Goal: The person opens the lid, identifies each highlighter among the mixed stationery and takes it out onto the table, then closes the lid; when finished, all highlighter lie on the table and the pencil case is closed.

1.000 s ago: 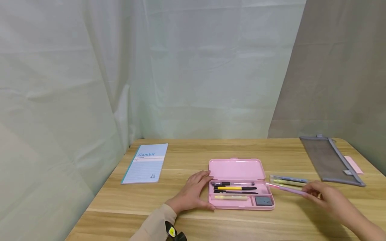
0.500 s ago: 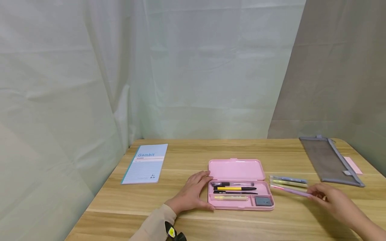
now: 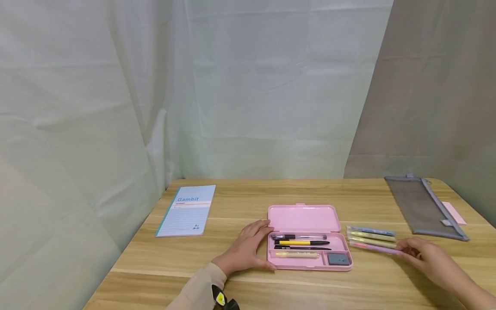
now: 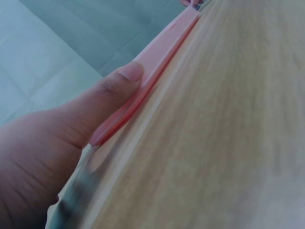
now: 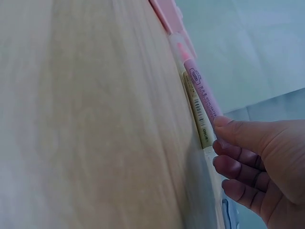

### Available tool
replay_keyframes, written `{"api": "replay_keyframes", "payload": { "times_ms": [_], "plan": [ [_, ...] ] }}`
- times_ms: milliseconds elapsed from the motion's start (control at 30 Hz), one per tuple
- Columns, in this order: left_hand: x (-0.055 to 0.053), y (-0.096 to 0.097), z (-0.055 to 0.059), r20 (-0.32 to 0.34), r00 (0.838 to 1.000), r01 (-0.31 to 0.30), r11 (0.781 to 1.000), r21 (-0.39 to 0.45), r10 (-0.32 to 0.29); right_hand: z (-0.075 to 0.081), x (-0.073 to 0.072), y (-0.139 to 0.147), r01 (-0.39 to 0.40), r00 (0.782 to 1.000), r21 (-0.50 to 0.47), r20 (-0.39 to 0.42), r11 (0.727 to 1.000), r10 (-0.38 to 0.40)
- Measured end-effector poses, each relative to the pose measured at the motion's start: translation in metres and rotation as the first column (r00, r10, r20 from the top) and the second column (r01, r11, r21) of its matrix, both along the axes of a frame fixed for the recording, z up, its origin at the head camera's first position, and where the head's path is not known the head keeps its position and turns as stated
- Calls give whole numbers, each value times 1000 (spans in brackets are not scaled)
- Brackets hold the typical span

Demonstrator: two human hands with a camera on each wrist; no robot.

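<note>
A pink pencil case point(image 3: 304, 218) lies with its lid back, holding several pens point(image 3: 302, 242), a yellow highlighter point(image 3: 296, 255) and a grey eraser point(image 3: 338, 258). My left hand point(image 3: 248, 247) rests against its left end, fingers near the hinge; in the left wrist view the straight thumb point(image 4: 114, 88) touches the case's front wall. To the right, my right hand point(image 3: 422, 257) pinches the end of a purple highlighter point(image 5: 202, 90) with a pink tip. That highlighter lies beside a row of others, including a yellow one point(image 3: 372, 236) and a blue one point(image 3: 373, 231).
A light blue notebook point(image 3: 186, 211) lies at the left of the wooden table point(image 3: 240, 193). At the far right are a grey mesh pouch point(image 3: 424, 206) and a pink card-like piece point(image 3: 454, 212) partly under it. Curtains point(image 3: 271, 86) hang behind.
My right hand has brought the purple highlighter right and down, away from the case's edge, to the near side of the row. My left hand has stayed in place.
</note>
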State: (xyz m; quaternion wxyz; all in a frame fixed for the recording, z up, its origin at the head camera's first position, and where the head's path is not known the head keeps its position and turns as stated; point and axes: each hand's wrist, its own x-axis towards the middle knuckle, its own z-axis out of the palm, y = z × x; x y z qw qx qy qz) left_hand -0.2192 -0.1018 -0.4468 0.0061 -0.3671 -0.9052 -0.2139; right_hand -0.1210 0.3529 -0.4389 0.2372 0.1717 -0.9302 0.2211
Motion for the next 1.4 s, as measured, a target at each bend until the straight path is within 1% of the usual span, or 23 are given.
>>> {"api": "replay_keyframes", "payload": {
  "times_ms": [100,233,400,533,800,1067,1267,1400],
  "plan": [
    [1,0,1,7,1000,-3,1000,0,3,-1,-1,1,4,1000,13,-4,1000,-4],
    [1,0,1,18,1000,-5,1000,8,5,-1,-2,1,14,1000,29,13,999,-15],
    [1,-1,-1,24,1000,-8,1000,10,8,-1,-3,1,20,999,42,26,999,-21],
    [1,-1,-1,38,999,-18,1000,4,18,-3,-4,1,8,1000,29,24,1000,-9],
    [1,-1,-2,40,999,-20,1000,5,20,-6,-5,3,-9,1000,13,8,1000,9],
    [0,-1,-2,20,1000,-14,1000,-5,14,-5,-3,4,16,1000,39,22,999,-17],
    [1,0,0,24,1000,-9,1000,-8,10,-4,-1,5,57,997,57,44,997,-59],
    [1,0,1,25,1000,-12,1000,-12,12,-2,0,5,62,996,56,61,997,-66]
  ]
}}
